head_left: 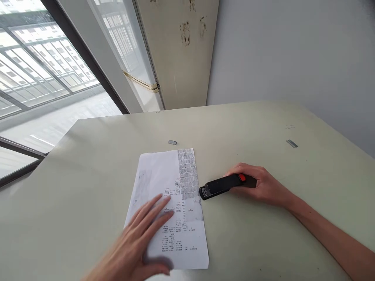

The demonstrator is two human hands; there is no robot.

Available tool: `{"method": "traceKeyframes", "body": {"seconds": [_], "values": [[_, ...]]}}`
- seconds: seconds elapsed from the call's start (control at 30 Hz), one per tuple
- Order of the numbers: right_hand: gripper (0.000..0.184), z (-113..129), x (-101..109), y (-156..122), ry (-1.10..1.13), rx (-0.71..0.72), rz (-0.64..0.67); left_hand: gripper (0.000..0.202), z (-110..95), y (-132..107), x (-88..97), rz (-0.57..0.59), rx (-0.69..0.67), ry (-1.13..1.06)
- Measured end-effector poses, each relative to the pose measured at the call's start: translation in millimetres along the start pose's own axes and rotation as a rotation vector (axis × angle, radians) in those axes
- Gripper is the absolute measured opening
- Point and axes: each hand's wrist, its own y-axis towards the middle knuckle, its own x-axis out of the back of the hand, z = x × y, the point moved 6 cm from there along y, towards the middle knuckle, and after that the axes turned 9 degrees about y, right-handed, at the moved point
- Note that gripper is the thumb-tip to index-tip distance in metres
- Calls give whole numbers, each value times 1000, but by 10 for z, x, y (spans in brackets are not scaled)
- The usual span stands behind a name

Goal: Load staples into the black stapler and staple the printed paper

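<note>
A white sheet of printed paper (164, 164) lies on the table, rows of small dark marks that look like staples covering its upper right part. My left hand (143, 230) rests on the lower left of the sheet with fingers stretched and spread. A black stapler (221, 185) with a red piece near its back is gripped in my right hand (260, 183). Its front end is at the sheet's right edge, beside the lowest rows of marks; whether it touches the paper I cannot tell. My right fingers are partly hidden behind the stapler.
On the pale green table (88, 187), a short grey staple strip (172, 142) lies beyond the paper and another staple strip (292, 143) at the far right. Behind the table stand a fridge (175, 66), a grey wall (287, 54) and, at left, a window (43, 62).
</note>
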Motion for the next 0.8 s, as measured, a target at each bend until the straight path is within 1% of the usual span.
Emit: {"method": "traceKeyframes", "body": {"seconds": [0.03,0.1,0.17,0.2,0.27,0.4,0.5,0.57,0.63,0.73,0.8], "values": [[23,9,-5,-8,-6,-1,-3,98,-43,-143,-22,4,6,23],[25,28,-12,-23,-15,-4,-8,111,-138,-350,-58,28,10,64],[24,41,-12,-34,-15,-9,-17,117,-220,-468,-65,57,8,89],[24,45,-10,-36,-13,-12,-22,116,-245,-504,-54,66,11,92],[25,49,-4,-37,-7,-13,-28,104,-267,-550,-5,61,13,67],[25,54,-1,-37,7,13,-19,71,-265,-560,109,8,-17,-45],[24,58,-2,-41,11,26,-13,54,-291,-520,125,-16,-54,-90],[25,57,-2,-44,9,24,-13,42,-314,-503,131,-74,-65,-132],[25,53,-2,-45,4,17,-13,32,-297,-511,136,-149,-15,-182],[25,42,-1,-46,5,6,-10,20,-230,-558,128,-245,113,-259],[25,29,0,-47,10,-3,-7,16,-196,-586,121,-305,187,-305]]}}
